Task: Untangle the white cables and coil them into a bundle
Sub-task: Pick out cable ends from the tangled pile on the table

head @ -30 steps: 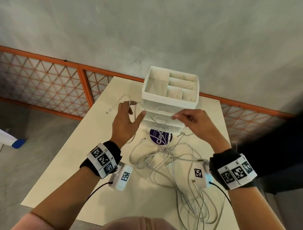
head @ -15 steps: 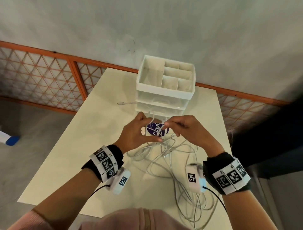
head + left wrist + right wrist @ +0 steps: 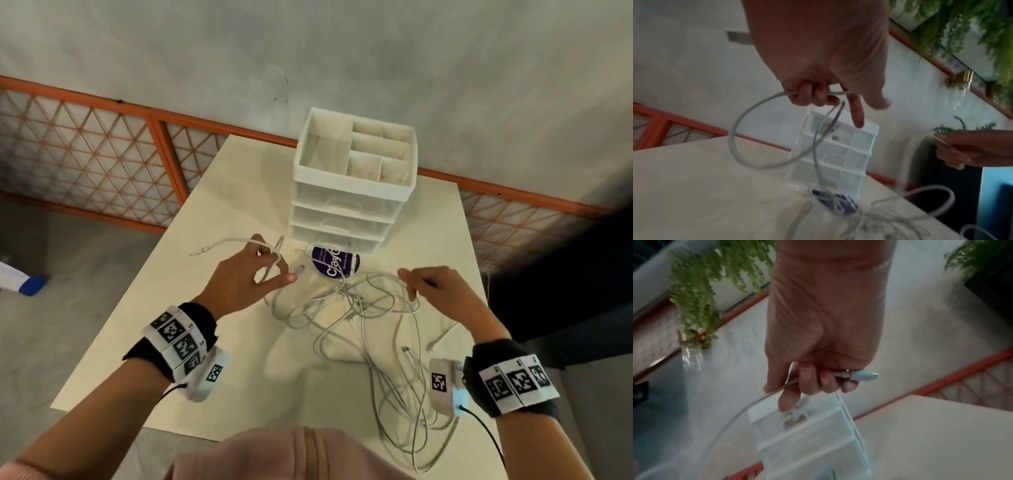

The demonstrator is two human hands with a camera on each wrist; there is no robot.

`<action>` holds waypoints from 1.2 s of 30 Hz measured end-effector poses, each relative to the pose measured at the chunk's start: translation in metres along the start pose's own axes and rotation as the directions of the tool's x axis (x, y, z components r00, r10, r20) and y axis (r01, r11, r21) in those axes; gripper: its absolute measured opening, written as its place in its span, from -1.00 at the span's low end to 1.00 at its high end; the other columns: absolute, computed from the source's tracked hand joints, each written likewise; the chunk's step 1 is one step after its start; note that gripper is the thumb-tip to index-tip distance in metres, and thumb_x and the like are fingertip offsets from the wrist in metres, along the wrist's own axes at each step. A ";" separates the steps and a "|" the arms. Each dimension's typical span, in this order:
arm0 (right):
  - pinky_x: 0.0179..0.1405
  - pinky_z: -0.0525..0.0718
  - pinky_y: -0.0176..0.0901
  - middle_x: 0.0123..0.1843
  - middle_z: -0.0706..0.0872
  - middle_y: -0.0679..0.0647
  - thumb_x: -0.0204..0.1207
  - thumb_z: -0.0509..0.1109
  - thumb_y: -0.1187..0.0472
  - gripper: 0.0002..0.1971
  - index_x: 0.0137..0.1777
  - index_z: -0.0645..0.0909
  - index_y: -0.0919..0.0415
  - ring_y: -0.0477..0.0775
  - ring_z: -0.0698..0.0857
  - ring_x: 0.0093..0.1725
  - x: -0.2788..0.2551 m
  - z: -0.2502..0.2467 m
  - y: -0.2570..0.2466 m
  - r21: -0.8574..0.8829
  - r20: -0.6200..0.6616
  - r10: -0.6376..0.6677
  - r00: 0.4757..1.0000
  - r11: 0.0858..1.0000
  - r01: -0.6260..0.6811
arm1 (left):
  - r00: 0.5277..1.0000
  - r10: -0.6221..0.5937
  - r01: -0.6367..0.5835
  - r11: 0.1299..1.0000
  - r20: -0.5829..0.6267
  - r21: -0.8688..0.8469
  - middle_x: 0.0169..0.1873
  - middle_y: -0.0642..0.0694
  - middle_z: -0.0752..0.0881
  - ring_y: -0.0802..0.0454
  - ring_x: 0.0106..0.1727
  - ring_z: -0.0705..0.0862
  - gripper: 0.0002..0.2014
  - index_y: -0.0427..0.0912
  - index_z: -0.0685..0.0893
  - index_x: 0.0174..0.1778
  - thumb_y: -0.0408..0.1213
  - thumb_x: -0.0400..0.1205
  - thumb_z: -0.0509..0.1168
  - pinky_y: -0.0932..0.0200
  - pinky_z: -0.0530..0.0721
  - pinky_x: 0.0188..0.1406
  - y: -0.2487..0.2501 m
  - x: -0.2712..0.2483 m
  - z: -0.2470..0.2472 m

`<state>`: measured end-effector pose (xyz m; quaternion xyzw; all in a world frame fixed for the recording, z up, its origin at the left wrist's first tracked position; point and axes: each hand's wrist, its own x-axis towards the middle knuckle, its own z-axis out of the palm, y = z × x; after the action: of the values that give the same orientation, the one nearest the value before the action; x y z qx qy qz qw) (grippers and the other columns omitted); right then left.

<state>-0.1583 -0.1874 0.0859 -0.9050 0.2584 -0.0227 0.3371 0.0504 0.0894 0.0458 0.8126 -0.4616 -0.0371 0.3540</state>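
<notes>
On the table (image 3: 219, 219), before the drawers (image 3: 346, 219), cables (image 3: 359, 308) heaped; left hand (image 3: 245, 277) curled round a loop, right hand (image 3: 435, 291) pinching a plug end; best kept taut, drawn gently apart, feeding slack without tightening knots.

— What did the room look like?
— A pale, stained wall (image 3: 342, 51) ran behind a cream table (image 3: 144, 325). An orange railing (image 3: 102, 147) with diamond mesh stood along its base, above a grey floor (image 3: 44, 342).
— Anything else?
— Green plants (image 3: 701, 288) hung down the wall, and a white drawer unit (image 3: 352, 192) stood on the table's far side. The light was soft.
</notes>
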 end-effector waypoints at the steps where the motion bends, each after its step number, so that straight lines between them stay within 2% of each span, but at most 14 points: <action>1: -0.48 0.38 -0.40 -0.58 0.53 0.00 0.50 0.29 -0.23 -0.54 -0.46 0.66 0.08 -0.09 0.43 -0.56 -0.002 0.009 0.008 -0.027 0.075 0.018 0.997 0.999 -0.016 | 0.999 -0.025 0.025 1.000 0.043 -0.005 -0.15 0.15 0.40 0.39 -0.19 0.55 -0.64 0.17 0.69 -0.12 0.29 0.53 0.10 0.41 0.44 -0.37 -0.001 -0.007 0.004; 4: -0.11 0.60 -0.22 -0.26 0.70 -0.06 0.55 0.38 -0.05 -0.80 -0.30 0.66 -0.08 -0.04 0.68 -0.23 -0.010 0.041 0.031 -0.172 0.346 0.153 0.926 0.980 -0.098 | 0.978 -0.105 0.107 0.994 0.179 0.001 -0.13 0.13 0.39 0.26 -0.22 0.58 -0.56 0.20 0.67 -0.03 0.25 0.62 -0.10 0.16 0.56 -0.20 -0.001 -0.022 0.018; 7: 0.24 0.58 0.08 -0.07 0.61 -0.03 0.57 0.38 0.10 -0.87 -0.22 0.57 -0.07 0.05 0.69 -0.01 -0.008 0.063 0.030 -0.236 0.189 0.144 0.971 0.967 -0.097 | 0.973 -0.022 0.004 0.997 0.229 0.080 -0.17 0.12 0.58 0.21 -0.12 0.59 -0.53 0.12 0.62 -0.10 0.25 0.64 -0.14 0.14 0.55 -0.14 0.004 -0.035 0.031; 9: 0.16 0.61 -0.05 -0.05 0.60 0.05 0.58 0.35 0.20 -0.94 -0.13 0.58 0.13 0.10 0.70 -0.08 -0.003 0.070 0.005 -0.155 -0.089 0.004 0.996 0.988 -0.018 | 0.969 0.035 -0.057 0.995 0.244 0.085 -0.19 0.09 0.69 0.20 -0.09 0.63 -0.55 0.06 0.60 -0.17 0.21 0.65 -0.11 0.18 0.56 -0.14 0.010 -0.042 0.039; 11: -0.09 0.55 -0.50 -0.05 0.61 0.08 0.59 0.36 0.23 -0.92 -0.04 0.61 0.25 0.00 0.65 -0.19 0.000 0.073 -0.037 0.038 -0.192 -0.126 0.973 0.990 0.136 | 0.955 0.065 -0.093 0.992 0.290 0.082 -0.23 0.06 0.70 0.17 -0.12 0.64 -0.56 0.01 0.58 -0.24 0.17 0.65 -0.08 0.28 0.48 -0.16 0.016 -0.044 0.044; 15: -0.19 0.53 -0.51 -0.14 0.72 -0.04 0.50 0.47 0.08 -0.83 -0.06 0.74 0.18 -0.19 0.65 -0.22 -0.005 0.087 -0.102 0.234 0.177 -0.310 0.934 0.935 0.266 | 0.939 0.087 -0.116 0.991 0.332 0.069 -0.29 -0.02 0.71 0.08 -0.19 0.63 -0.53 -0.08 0.61 -0.24 0.14 0.63 -0.07 0.34 0.36 -0.22 0.027 -0.044 0.043; 20: -0.25 0.51 -0.53 -0.31 0.68 -0.16 0.51 0.47 0.18 -0.88 -0.13 0.74 0.24 -0.31 0.62 -0.32 0.000 0.103 -0.102 0.292 0.171 -0.287 0.942 0.928 0.230 | 0.891 -0.059 0.073 0.997 0.451 -0.015 -0.32 0.08 0.61 0.16 -0.28 0.55 -0.60 -0.10 0.63 -0.15 0.15 0.65 0.10 0.29 0.39 -0.23 0.026 -0.047 0.040; 22: -0.24 0.52 -0.55 -0.30 0.71 -0.11 0.54 0.44 0.20 -0.90 -0.11 0.71 0.23 -0.33 0.62 -0.34 0.003 0.102 -0.095 0.336 0.148 -0.236 0.960 0.925 0.176 | 0.857 -0.143 0.293 0.925 0.495 -0.241 -0.16 0.05 0.64 0.21 -0.20 0.57 -0.50 -0.03 0.60 0.12 0.31 0.53 0.13 0.27 0.50 -0.11 0.017 -0.050 0.038; 24: -0.25 0.52 -0.57 -0.31 0.72 -0.10 0.54 0.44 0.21 -0.93 -0.11 0.70 0.20 -0.31 0.62 -0.35 0.005 0.102 -0.088 0.361 0.193 -0.221 0.956 0.922 0.140 | 0.843 -0.254 0.492 0.721 0.473 -0.489 0.09 0.06 0.67 0.20 0.07 0.66 -0.29 0.12 0.45 0.33 0.49 0.38 0.08 0.22 0.58 0.14 0.010 -0.054 0.034; 26: -0.27 0.50 -0.56 -0.31 0.73 -0.09 0.52 0.46 0.21 -0.95 -0.12 0.71 0.17 -0.29 0.62 -0.34 0.006 0.106 -0.084 0.352 0.301 -0.227 0.926 0.929 0.113 | 0.836 -0.352 0.547 0.486 0.421 -0.681 0.14 0.00 0.71 0.07 0.16 0.70 -0.21 0.10 0.49 0.30 0.56 0.31 0.10 0.15 0.64 0.19 0.004 -0.052 0.030; 28: -0.23 0.53 -0.52 -0.28 0.76 -0.06 0.50 0.48 0.19 -0.94 -0.11 0.72 0.17 -0.18 0.68 -0.26 0.007 0.119 -0.082 0.334 0.403 -0.240 0.883 0.937 0.102 | 0.838 -0.387 0.522 0.361 0.385 -0.772 0.04 -0.11 0.77 -0.05 0.10 0.75 -0.37 -0.07 0.60 0.18 0.39 0.49 0.10 0.12 0.68 0.13 0.001 -0.047 0.023; 31: -0.12 0.62 -0.38 -0.26 0.77 -0.02 0.49 0.49 0.17 -0.96 -0.15 0.72 0.12 -0.14 0.72 -0.24 0.011 0.138 -0.084 0.329 0.540 -0.282 0.793 0.938 0.109 | 0.843 -0.410 0.487 0.306 0.349 -0.818 -0.38 -0.10 0.68 -0.07 -0.26 0.71 -0.59 -0.27 0.58 -0.17 -0.10 0.76 -0.04 0.11 0.70 -0.06 0.008 -0.043 0.014; 33: -0.14 0.65 -0.36 -0.26 0.79 0.01 0.51 0.47 0.15 -0.94 -0.19 0.71 0.08 -0.17 0.72 -0.28 0.022 0.142 -0.083 0.357 0.574 -0.260 0.776 0.933 0.048 | 0.813 -0.460 0.520 0.299 0.357 -0.800 -0.56 0.02 0.40 0.05 -0.52 0.43 -0.63 -0.21 0.47 -0.27 -0.13 0.77 -0.04 0.17 0.60 -0.39 0.011 -0.044 0.012; 36: -0.30 0.60 -0.46 -0.33 0.75 0.01 0.59 0.37 0.16 -0.84 -0.21 0.68 0.12 -0.28 0.68 -0.40 0.057 0.141 -0.074 0.359 0.354 -0.160 0.922 0.933 0.024 | 0.757 -0.544 0.604 0.373 0.361 -0.704 -0.60 0.12 0.23 0.16 -0.58 0.15 -0.65 -0.15 0.42 -0.27 -0.05 0.76 -0.04 0.33 0.19 -0.63 0.003 -0.052 0.008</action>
<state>-0.0452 -0.0832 0.0159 -0.8298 0.1372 0.0902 0.5334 0.0151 0.1244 0.0281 0.6758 -0.0960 -0.3840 0.6218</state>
